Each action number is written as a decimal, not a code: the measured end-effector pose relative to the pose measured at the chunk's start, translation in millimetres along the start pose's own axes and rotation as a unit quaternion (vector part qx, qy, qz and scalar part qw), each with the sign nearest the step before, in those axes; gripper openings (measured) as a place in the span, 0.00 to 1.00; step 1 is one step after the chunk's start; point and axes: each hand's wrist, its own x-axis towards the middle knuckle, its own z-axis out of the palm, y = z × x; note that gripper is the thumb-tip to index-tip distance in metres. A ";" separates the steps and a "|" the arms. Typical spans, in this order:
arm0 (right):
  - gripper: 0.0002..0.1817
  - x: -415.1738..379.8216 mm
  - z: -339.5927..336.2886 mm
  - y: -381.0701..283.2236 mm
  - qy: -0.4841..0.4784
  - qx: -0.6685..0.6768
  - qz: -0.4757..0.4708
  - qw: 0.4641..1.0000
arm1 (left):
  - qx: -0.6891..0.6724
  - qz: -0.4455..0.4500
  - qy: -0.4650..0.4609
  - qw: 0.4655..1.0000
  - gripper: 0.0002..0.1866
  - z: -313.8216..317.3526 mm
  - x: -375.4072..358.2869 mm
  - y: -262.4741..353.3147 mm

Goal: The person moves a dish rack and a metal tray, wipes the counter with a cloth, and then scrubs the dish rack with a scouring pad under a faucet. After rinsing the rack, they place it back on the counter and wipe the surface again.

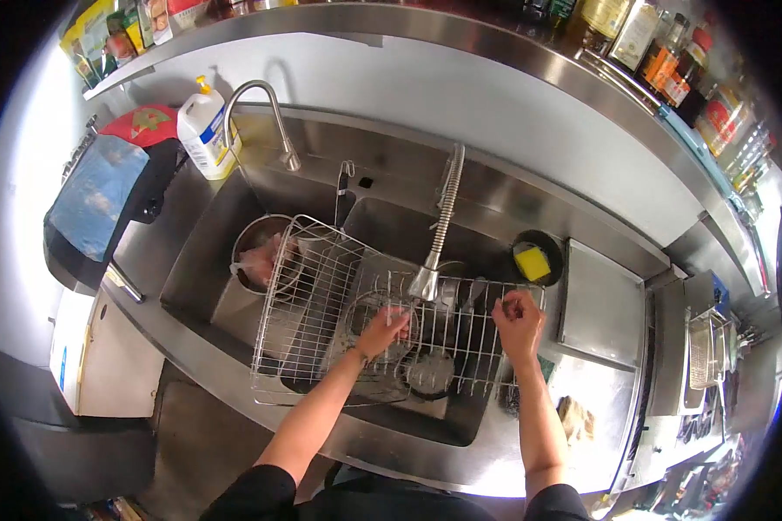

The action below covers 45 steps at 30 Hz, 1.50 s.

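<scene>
1. While both forearms reach in from the near side, the head view has the wire rack [469, 334] lying across the right sink basin [391, 227], prongs and all, pretty much between the two hands.
2. Left hand [386, 331] is at the rack's left part, fingers curled in rather than spread. Honestly can't tell if they're pinching a wire or just resting by it.
3. Right hand [520, 323] is up by the rack's right end, thumb and fingers bunched close together. What's between the fingertips, if anything, is too small to make out.
4. The spring-hose sprayer [425, 284] hangs over the rack's back edge, between the hands. Some round thing [430, 372] sits under the wires, can't say what exactly.
5. Just left of all that, a wire basket [313, 291] straddles the two basins. Next to it, in the left basin, there's a bowl [239, 247] with something pinkish [259, 260] in it.
6. Back right corner: yellow sponge [532, 263] in a dark round container [547, 243]. Back left: white pump jug [202, 130] beside the gooseneck faucet [274, 97].
</scene>
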 end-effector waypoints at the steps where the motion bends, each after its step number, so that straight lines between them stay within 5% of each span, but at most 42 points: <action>1: 0.08 -2.4 -8.5 -3.9 0.006 -0.035 -0.018 0.999 | 0.030 -0.012 -0.064 0.997 0.22 2.8 14.2 -4.5; 4: 0.10 -7.2 -24.5 -3.1 0.016 -0.050 -0.055 0.997 | -0.166 -0.112 -0.128 0.971 0.15 7.0 41.5 -14.7; 9: 0.18 -6.1 -40.6 -1.1 0.054 -0.036 -0.116 0.991 | -0.352 -0.020 -0.205 0.913 0.11 18.6 28.5 -5.7; 12: 0.16 -14.0 -22.6 -1.8 0.038 -0.039 -0.096 0.994 | -0.363 0.021 -0.148 0.920 0.16 21.2 39.7 -22.5; 14: 0.15 -21.8 4.3 -6.4 0.015 -0.036 -0.082 0.996 | -0.183 0.002 0.121 0.976 0.30 29.3 37.1 -15.7; 15: 0.13 -26.7 20.4 -7.0 0.016 -0.046 -0.101 0.994 | -0.186 -0.103 0.153 0.965 0.30 18.6 45.9 -27.2; 18: 0.11 -36.8 53.0 -18.8 0.014 -0.023 -0.113 0.993 | -0.347 -0.093 0.200 0.912 0.40 22.1 29.7 -12.1; 20: 0.09 -42.1 77.0 -20.9 0.008 -0.031 -0.138 0.990 | -0.322 -0.024 0.200 0.925 0.43 39.1 7.7 9.5; 22: 0.10 -52.2 101.6 -23.3 -0.002 -0.074 -0.207 0.976 | -0.449 0.021 0.144 0.881 0.42 54.5 7.3 -0.4; 23: 0.10 -57.2 107.6 -32.5 -0.004 -0.072 -0.210 0.975 | -0.469 -0.024 -0.033 0.883 0.38 43.3 -9.4 14.6; 24: 0.12 -65.6 110.7 -43.4 -0.050 -0.036 -0.231 0.971 | -0.470 -0.020 -0.031 0.882 0.38 33.6 -19.7 37.5; 26: 0.13 -84.2 112.7 -51.2 -0.100 0.003 -0.253 0.962 | -0.418 -0.164 0.106 0.887 0.29 12.2 -29.6 74.2; 27: 0.16 -94.3 112.6 -51.4 -0.123 -0.013 -0.300 0.946 | -0.527 -0.196 0.025 0.826 0.24 -2.9 -21.8 62.4; 28: 0.20 -102.3 111.5 -51.0 -0.143 -0.030 -0.347 0.926 | -0.528 -0.194 0.026 0.826 0.24 -9.5 -19.9 47.8; 30: 0.25 -120.4 95.5 -63.7 -0.193 -0.089 -0.339 0.916 | -0.452 -0.085 0.140 0.877 0.23 -13.4 -33.8 50.5; 34: 0.38 -147.6 86.6 -52.3 -0.271 -0.160 -0.277 0.908 | -0.482 -0.018 0.129 0.866 0.25 0.4 -43.9 60.2; 36: 0.41 -149.1 89.0 -37.6 -0.295 -0.174 -0.247 0.907 | -0.517 -0.016 0.077 0.853 0.27 0.0 -33.6 28.5; 40: 0.42 -163.4 101.4 -28.0 -0.253 -0.209 -0.252 0.910 | -0.521 0.130 -0.081 0.840 0.22 1.9 -19.8 -5.9; 42: 0.43 -169.3 102.1 -36.4 -0.300 -0.183 -0.210 0.912 | -0.659 0.109 -0.103 0.737 0.24 1.6 -31.5 6.9; 45: 0.42 -183.1 111.5 -19.5 -0.283 -0.184 -0.240 0.911 | -0.677 0.127 -0.105 0.718 0.24 2.8 -34.9 5.1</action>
